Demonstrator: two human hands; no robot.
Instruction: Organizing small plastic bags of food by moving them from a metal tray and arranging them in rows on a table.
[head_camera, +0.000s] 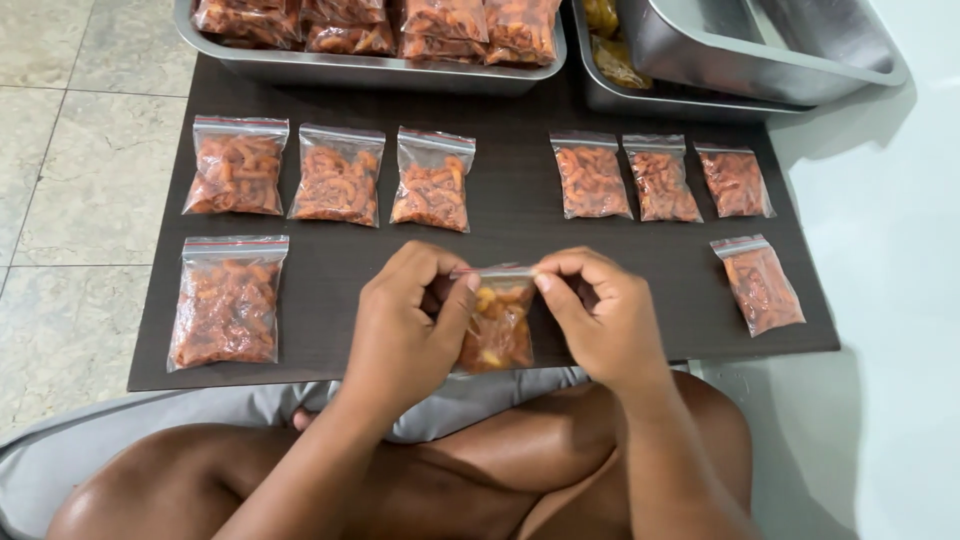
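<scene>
At the worktop's (500, 225) near edge, the left hand (405, 330) and right hand (600, 320) pinch the top strip of a small bag (497, 325) of orange snacks, seemingly held just above the board; seven filled bags (335, 175) lie beyond.

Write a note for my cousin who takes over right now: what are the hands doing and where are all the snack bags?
Left hand and right hand pinch the top strip of one small bag of orange snacks, held over the near edge of the dark board.
Done: eight filled bags lie flat on the board, four to the left, four to the right.
More filled bags sit in the steel tray at the far side.
Left: whether the held bag is sealed cannot be told.
</scene>
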